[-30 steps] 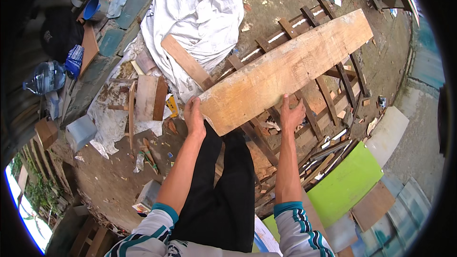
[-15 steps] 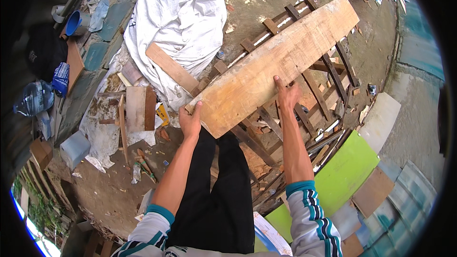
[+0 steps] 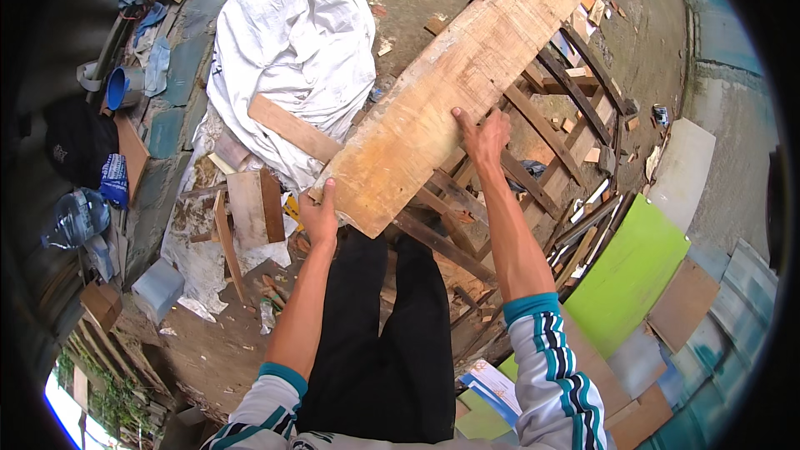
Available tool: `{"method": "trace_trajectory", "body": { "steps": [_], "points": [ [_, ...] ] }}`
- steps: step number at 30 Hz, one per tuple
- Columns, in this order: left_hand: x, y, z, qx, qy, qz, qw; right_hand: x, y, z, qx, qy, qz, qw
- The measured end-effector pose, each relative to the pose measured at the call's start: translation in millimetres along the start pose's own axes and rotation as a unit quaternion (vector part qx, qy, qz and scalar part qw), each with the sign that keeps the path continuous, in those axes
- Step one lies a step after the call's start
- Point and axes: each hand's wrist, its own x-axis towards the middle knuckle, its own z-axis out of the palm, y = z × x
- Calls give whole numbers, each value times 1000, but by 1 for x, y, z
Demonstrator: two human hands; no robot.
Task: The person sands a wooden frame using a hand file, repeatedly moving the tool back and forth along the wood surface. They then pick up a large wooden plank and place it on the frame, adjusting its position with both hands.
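Note:
A long, wide wooden plank (image 3: 454, 87) lies slanting over a frame of dark wooden slats (image 3: 533, 167). My left hand (image 3: 318, 215) grips the plank's near left corner, thumb on top. My right hand (image 3: 483, 133) is pressed on the plank's right edge, fingers curled over it. Both arms are stretched forward above my black trousers.
A white sack (image 3: 292, 50) lies to the left with a short board (image 3: 292, 127) across it. Wood offcuts (image 3: 250, 208) and scraps litter the ground. A green panel (image 3: 625, 271) and brown sheets (image 3: 679, 304) lie at the right. A blue bucket (image 3: 125, 87) stands at the far left.
The plank has swung steeper, its far end going up and away. My right hand has slid further along its right edge. My left hand has stayed at the near corner.

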Motion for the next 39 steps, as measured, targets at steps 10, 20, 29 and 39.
{"method": "trace_trajectory", "body": {
  "steps": [10, 20, 29, 39],
  "points": [
    [20, 42, 3, 333, -7, 335, 881, 0, -8, 0, 125, -11, -18, 992],
    [44, 89, 87, 481, -70, 162, 859, 1, -14, -3, 110, -15, -23, 994],
    [46, 96, 95, 482, -42, 118, 867, 2, -16, -4, 106, -17, -24, 994],
    [46, 99, 98, 504, -48, 125, 853, 6, -18, 14, 224, -32, 53, 973]
  ]
}}
